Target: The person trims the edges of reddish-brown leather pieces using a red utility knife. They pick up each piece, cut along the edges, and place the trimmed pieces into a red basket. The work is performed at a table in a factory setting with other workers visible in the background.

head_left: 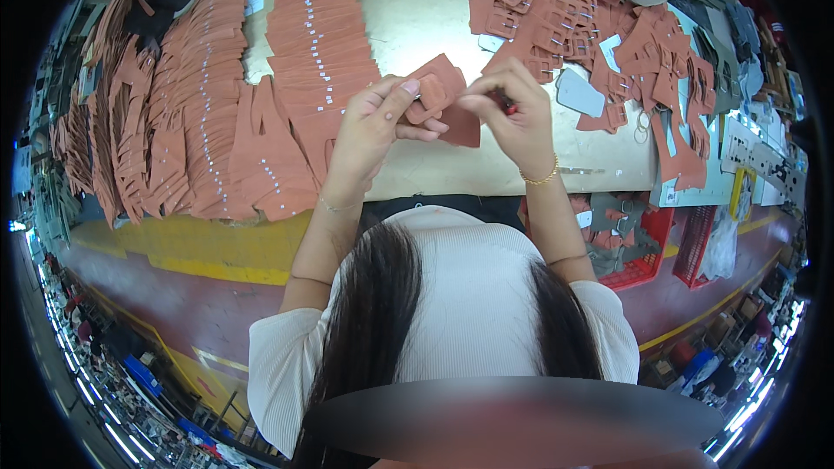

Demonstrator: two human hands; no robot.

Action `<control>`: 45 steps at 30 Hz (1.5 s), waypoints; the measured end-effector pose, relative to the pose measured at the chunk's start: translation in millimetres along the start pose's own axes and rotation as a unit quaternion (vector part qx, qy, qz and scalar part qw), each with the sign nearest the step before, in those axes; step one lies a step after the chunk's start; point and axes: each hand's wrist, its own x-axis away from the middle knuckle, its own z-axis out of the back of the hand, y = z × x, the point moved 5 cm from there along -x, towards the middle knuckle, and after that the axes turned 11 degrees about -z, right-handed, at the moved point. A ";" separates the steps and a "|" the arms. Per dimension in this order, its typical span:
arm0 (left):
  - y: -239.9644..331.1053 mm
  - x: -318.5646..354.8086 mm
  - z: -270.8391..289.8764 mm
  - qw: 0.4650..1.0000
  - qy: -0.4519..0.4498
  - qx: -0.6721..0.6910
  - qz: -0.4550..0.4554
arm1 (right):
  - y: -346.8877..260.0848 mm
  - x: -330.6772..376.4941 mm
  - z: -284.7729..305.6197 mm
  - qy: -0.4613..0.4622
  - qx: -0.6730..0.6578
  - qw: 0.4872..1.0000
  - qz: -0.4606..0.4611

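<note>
My left hand (375,122) grips a brown leather piece (447,91) with a small buckle-shaped part on it, thumb pressed on top. My right hand (514,113) is pinched shut on a thin red tool (509,108) held against the same piece. Both hands hover above the pale worktable (417,9). A gold bracelet circles my right wrist and a thin one my left.
Long overlapping rows of brown leather pieces (226,95) with small white tags cover the table's left. A loose heap of buckle pieces (591,17) lies at the right. Grey parts and white templates sit at the far right. Red baskets (647,247) stand below the table edge.
</note>
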 end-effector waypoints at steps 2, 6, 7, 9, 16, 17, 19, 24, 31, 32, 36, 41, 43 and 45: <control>1.0 -0.6 -1.9 1.000 -0.009 -0.005 -0.014 | -3.8 -1.3 -6.2 0.000 0.032 0.999 0.021; 2.9 0.9 -5.4 0.998 -0.015 -0.052 -0.042 | -4.6 -6.8 -18.6 0.000 0.067 0.997 0.047; 3.5 1.9 -6.1 0.997 -0.015 -0.061 -0.048 | -4.1 -8.4 -21.1 0.001 0.078 0.996 0.053; 4.5 3.5 -5.4 0.996 -0.012 -0.071 -0.045 | -3.3 -9.0 -25.5 -0.001 0.104 0.992 0.068; 7.9 5.3 0.3 0.999 0.003 -0.044 -0.021 | 5.8 1.7 -8.1 0.058 -0.047 0.996 0.048; 8.8 5.5 1.4 0.999 0.013 -0.035 -0.028 | 9.8 2.4 -2.5 0.066 -0.098 0.993 0.029; 11.1 5.4 3.7 0.997 0.028 -0.042 -0.052 | 15.6 0.0 5.0 0.053 -0.049 0.997 0.007; 18.4 2.8 9.1 0.995 0.019 -0.023 -0.097 | 26.1 -2.9 0.9 0.006 -0.017 0.998 -0.064; 24.6 1.1 28.2 0.995 0.003 -0.080 -0.060 | 33.1 2.9 -6.9 -0.163 -0.114 0.953 -0.229; 23.3 1.3 34.7 0.993 -0.001 -0.116 -0.029 | 32.5 2.9 -5.9 -0.181 -0.121 0.949 -0.229; 18.8 6.4 47.7 0.996 -0.053 -0.063 0.024 | 35.2 4.4 -6.6 -0.198 -0.143 0.935 -0.259; 47.9 9.5 74.7 0.997 0.008 -0.049 -0.054 | 38.2 2.6 -21.2 -0.194 -0.154 0.929 -0.274; 67.5 6.4 94.5 0.986 0.060 -0.094 -0.120 | 42.9 2.1 -28.7 -0.173 -0.148 0.932 -0.283; 89.7 -2.4 127.7 0.959 0.159 -0.160 -0.172 | 49.8 2.9 -31.8 -0.171 -0.137 0.925 -0.311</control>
